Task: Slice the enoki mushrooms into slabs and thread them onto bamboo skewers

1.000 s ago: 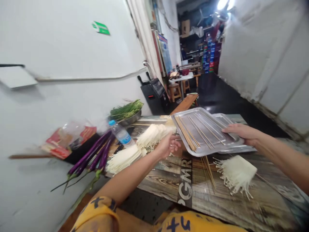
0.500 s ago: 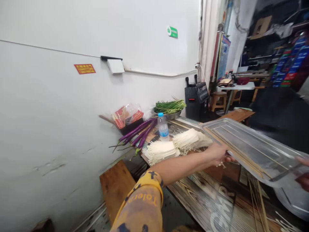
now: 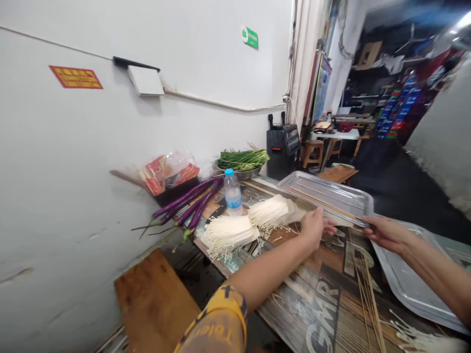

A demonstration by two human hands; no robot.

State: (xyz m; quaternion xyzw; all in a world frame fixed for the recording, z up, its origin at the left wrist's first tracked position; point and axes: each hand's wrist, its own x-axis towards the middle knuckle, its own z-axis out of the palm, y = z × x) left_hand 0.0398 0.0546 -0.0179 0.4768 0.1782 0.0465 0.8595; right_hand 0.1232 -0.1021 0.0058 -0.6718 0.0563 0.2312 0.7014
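A clear plastic tray (image 3: pixel 331 189) with several thin skewers in it is low over the far side of the table. My right hand (image 3: pixel 388 234) grips its near right corner, thumb on top. Close to the tray's near edge is my left hand (image 3: pixel 312 228), fingers apart and pointing right; I see nothing held in it. Two bunches of enoki mushrooms, one nearer (image 3: pixel 230 235) and one farther (image 3: pixel 274 212), lie left of that hand. Loose skewers (image 3: pixel 368 294) rest on the table in front of my hands. A second clear tray (image 3: pixel 412 274) is beneath my right forearm.
A water bottle (image 3: pixel 233 196) stands behind the enoki. Purple eggplants (image 3: pixel 195 206) hang past the table's left edge, beside a dark box of packets (image 3: pixel 176 189). A bowl of green stalks (image 3: pixel 243 162) and a black speaker (image 3: pixel 281 152) are farther back. More enoki (image 3: pixel 419 333) lies front right.
The tray has gone from tilted and raised to lower and flatter, farther back on the table. My left hand has come off its edge. My view has turned right.
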